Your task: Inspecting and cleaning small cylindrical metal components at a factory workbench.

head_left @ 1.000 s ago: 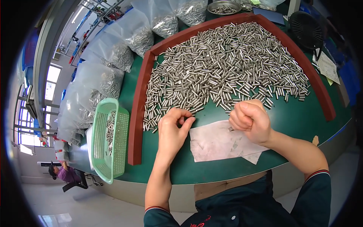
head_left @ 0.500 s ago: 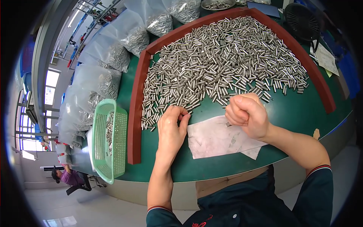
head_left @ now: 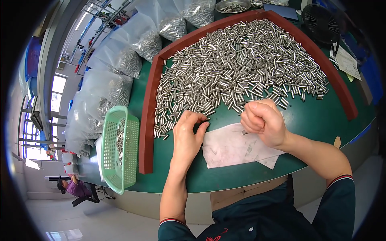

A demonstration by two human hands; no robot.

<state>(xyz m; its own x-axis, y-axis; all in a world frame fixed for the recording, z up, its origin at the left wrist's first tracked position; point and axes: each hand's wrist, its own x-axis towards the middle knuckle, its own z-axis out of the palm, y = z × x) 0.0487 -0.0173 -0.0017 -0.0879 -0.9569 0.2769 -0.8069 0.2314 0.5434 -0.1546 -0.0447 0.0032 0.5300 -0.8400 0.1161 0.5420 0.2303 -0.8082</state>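
Note:
Many short, shiny metal pins lie heaped on the green tabletop. My left hand reaches the near edge of the heap, its thumb and forefinger curved together at a single pin. To the right, my right hand is a closed fist above a white cloth. The end of a metal pin pokes out below its curled fingers; whatever else lies inside the fist is hidden. Grey smudges mark the cloth, which lies flat between and below both hands.
A dark red wooden frame borders the heap. Left of it stands a green plastic basket with pins inside. Clear bags of pins line the left side. At the back are a metal bowl and black fan. A seated person is far left.
The view has shifted slightly, so the table's left side sits further right. My left thumb and forefinger have moved a little to the right; my right fist stays nearly in place.

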